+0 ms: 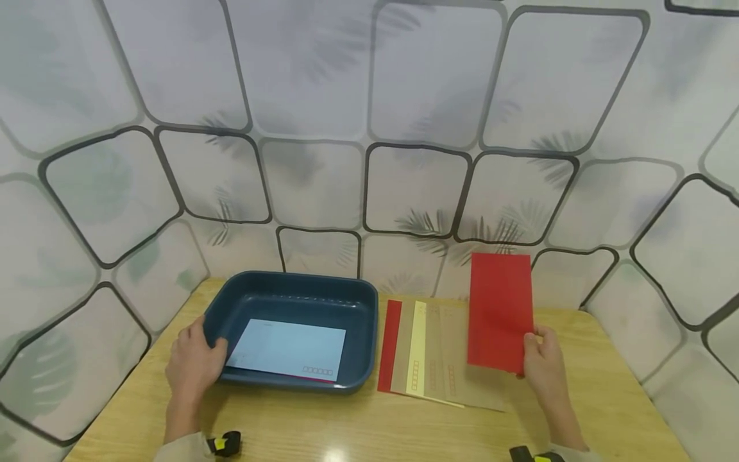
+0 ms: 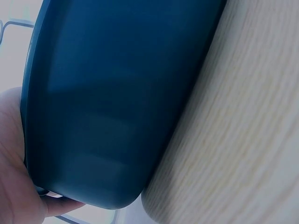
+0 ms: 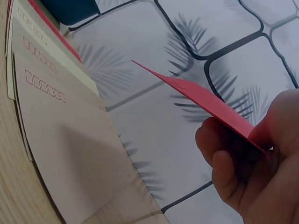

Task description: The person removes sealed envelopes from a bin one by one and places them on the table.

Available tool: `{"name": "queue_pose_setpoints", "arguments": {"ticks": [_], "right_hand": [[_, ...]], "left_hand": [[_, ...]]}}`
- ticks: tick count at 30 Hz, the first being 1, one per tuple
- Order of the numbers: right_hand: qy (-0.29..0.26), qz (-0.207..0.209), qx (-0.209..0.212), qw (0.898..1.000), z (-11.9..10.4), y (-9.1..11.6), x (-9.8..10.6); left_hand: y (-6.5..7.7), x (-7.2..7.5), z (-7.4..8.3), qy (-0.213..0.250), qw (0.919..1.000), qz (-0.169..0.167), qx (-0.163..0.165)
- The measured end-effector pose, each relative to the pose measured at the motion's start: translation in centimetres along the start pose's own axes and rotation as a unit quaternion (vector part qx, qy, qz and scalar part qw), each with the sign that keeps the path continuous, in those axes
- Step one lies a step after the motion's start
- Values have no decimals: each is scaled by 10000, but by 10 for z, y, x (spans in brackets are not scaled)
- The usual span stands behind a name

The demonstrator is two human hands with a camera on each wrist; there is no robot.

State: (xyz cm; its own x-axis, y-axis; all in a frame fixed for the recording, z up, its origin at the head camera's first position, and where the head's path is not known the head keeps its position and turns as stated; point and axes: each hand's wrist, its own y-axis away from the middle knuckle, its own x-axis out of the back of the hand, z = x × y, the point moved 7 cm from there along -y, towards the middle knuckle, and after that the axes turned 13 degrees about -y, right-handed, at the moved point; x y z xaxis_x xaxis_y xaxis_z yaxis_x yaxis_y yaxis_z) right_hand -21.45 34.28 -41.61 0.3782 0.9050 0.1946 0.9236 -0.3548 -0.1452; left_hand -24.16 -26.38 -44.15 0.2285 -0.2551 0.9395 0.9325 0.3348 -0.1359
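My right hand (image 1: 544, 359) pinches a red envelope (image 1: 500, 308) near its lower right corner, thumb on the near face, and holds it raised above a fanned row of envelopes (image 1: 485, 388). In the right wrist view the red envelope (image 3: 210, 100) shows nearly edge-on, fingers curled behind it. My left hand (image 1: 196, 359) grips the left rim of a dark blue tray (image 1: 358, 333), its thumb over the inner side. Inside the tray lies a white envelope (image 1: 288, 346), with a thin red edge showing beneath it. The left wrist view shows the tray's outer wall (image 2: 107, 102) beside the palm.
The fanned row lies right of the tray on a wooden table (image 1: 323, 427); it has a red envelope (image 1: 389, 346) at its left, then brown ones and a pale yellow one (image 1: 417, 346). Behind the table hangs a patterned cloth wall (image 1: 317, 179).
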Motion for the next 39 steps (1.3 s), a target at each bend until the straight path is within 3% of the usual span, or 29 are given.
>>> {"name": "queue_pose_setpoints", "arguments": {"ticks": [6,13,19,39], "right_hand": [[18,-99,-112,9999,7,-1,3],[411,-401,-241,9981,15,-4,0],[857,-763,-461,9923,25,-3,-5],[1749,-1129,-840,9745,43,1,-7]], "left_hand": [[1,0,-1,-8,10000,-25,-2],[1,-1,-3,6,10000,-26,34],[3,-3,-3,17,10000,-22,28],[-2,-1,-1,11,10000,-27,20]]}}
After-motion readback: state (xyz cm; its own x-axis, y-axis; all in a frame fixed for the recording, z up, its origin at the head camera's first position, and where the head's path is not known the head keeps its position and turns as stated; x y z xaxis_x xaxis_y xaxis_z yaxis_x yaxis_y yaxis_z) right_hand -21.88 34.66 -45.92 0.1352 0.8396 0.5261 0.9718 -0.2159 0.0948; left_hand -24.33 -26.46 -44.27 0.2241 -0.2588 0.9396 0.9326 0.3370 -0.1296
